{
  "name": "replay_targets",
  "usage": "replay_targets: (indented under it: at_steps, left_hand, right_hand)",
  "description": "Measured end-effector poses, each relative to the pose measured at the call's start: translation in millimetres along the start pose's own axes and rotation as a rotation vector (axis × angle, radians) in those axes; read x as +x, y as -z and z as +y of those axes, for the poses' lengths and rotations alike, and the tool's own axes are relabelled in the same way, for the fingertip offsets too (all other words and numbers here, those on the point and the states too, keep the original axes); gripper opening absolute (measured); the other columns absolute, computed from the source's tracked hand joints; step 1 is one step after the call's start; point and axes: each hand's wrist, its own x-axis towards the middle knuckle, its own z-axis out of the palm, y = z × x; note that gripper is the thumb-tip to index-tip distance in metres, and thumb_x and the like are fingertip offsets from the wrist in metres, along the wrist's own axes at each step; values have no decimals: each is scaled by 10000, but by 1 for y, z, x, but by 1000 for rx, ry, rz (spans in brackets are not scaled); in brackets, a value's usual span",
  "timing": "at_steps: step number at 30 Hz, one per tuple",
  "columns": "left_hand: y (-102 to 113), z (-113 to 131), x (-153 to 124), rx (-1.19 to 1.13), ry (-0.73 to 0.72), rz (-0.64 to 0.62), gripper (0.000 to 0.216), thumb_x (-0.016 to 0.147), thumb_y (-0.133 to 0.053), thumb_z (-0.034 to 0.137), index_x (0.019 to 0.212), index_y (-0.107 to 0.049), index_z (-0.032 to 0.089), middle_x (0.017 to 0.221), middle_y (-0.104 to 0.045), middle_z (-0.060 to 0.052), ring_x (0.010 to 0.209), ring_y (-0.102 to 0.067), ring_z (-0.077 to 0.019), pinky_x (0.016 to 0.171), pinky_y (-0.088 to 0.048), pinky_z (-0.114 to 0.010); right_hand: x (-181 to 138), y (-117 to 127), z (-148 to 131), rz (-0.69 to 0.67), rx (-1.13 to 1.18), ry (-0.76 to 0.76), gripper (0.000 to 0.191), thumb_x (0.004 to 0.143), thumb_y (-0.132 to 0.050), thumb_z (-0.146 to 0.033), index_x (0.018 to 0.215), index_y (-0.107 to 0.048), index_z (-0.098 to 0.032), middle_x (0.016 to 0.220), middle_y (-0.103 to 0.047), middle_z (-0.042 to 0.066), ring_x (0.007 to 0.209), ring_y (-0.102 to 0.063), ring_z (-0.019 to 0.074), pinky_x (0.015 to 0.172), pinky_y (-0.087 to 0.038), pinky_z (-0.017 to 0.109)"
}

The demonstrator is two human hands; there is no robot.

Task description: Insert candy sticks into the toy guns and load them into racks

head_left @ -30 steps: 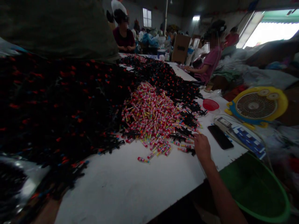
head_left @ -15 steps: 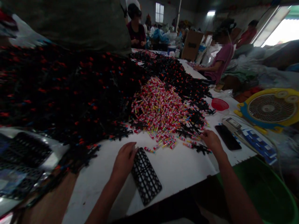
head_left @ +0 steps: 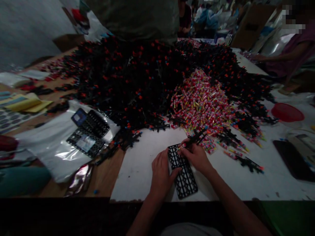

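A black plastic lattice tray [head_left: 185,178] with rows of openings lies on the white table sheet. My left hand [head_left: 162,170] grips its left edge, the thumb lying over the top face. Over the tray's far end, my right hand [head_left: 198,159] is closed on a small black toy gun [head_left: 195,137] with a blue tip. Something small and pinkish shows at its fingertips, too small to make out. Just beyond is a heap of small pink-and-yellow candy tubes [head_left: 203,101]. Another black toy gun [head_left: 249,164] lies right of my right hand.
A large pile of black toy guns [head_left: 128,78] with orange tips spreads behind. More lattice trays sit on a white plastic bag [head_left: 49,141] at left. On the right are a phone [head_left: 294,160], a red basket [head_left: 287,112] and a person in a purple top [head_left: 295,54].
The view has turned left. My right hand has come from the right side of the candy heap to the tray, now with a toy gun. My left hand has slid down along the tray's edge.
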Motion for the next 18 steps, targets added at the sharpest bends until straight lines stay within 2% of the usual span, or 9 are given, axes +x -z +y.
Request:
replay_targets:
  at_steps: [4, 6, 8, 12, 14, 18]
  left_hand:
    - [1, 1, 2, -20, 22, 17, 801, 769, -638, 430, 1407, -227, 177, 1328, -481, -157, 1232, -442, -318, 1002, -363, -501]
    - [0, 2, 0, -29, 22, 15, 812, 769, -635, 438, 1413, -211, 183, 1334, -476, -159, 1232, -442, -319, 1001, -361, -502]
    - [0, 1, -1, -25, 22, 10, 826, 773, -629, 441, 1421, -189, 182, 1339, -468, -166, 1235, -436, -321, 1002, -357, -502]
    - [-3, 1, -1, 6, 23, 27, 815, 781, -617, 418, 1425, -181, 173, 1326, -472, -176, 1227, -435, -329, 992, -357, -510]
    - [-5, 0, -1, 21, 15, 40, 784, 782, -608, 391, 1417, -205, 168, 1311, -482, -176, 1216, -443, -330, 981, -366, -508]
    - [-8, -5, 1, 75, -5, 66, 729, 769, -585, 313, 1390, -248, 134, 1274, -510, -188, 1172, -477, -335, 948, -391, -502]
  right_hand:
    - [24, -24, 7, -74, -43, 31, 188, 801, -572, -354, 912, -531, -208, 785, -653, 0, 697, -654, 157, 599, -531, 252]
    - [28, -27, 9, -49, -147, 49, 162, 813, -556, -338, 908, -526, -210, 754, -644, -11, 662, -645, 154, 609, -527, 261]
    - [28, -28, 10, -4, -296, 101, 133, 831, -537, -318, 910, -529, -211, 773, -645, -5, 689, -646, 161, 683, -530, 291]
    - [23, -32, 8, 37, -583, 247, 153, 858, -506, -267, 993, -542, -203, 1017, -651, 71, 991, -612, 219, 910, -467, 375]
    - [21, -38, 6, 30, -672, 269, 180, 866, -490, -238, 1031, -541, -188, 1123, -620, 107, 1084, -571, 233, 960, -434, 388]
    - [23, -53, 2, -39, -896, 179, 188, 890, -441, -207, 1052, -528, -167, 1013, -633, 112, 895, -632, 227, 775, -507, 345]
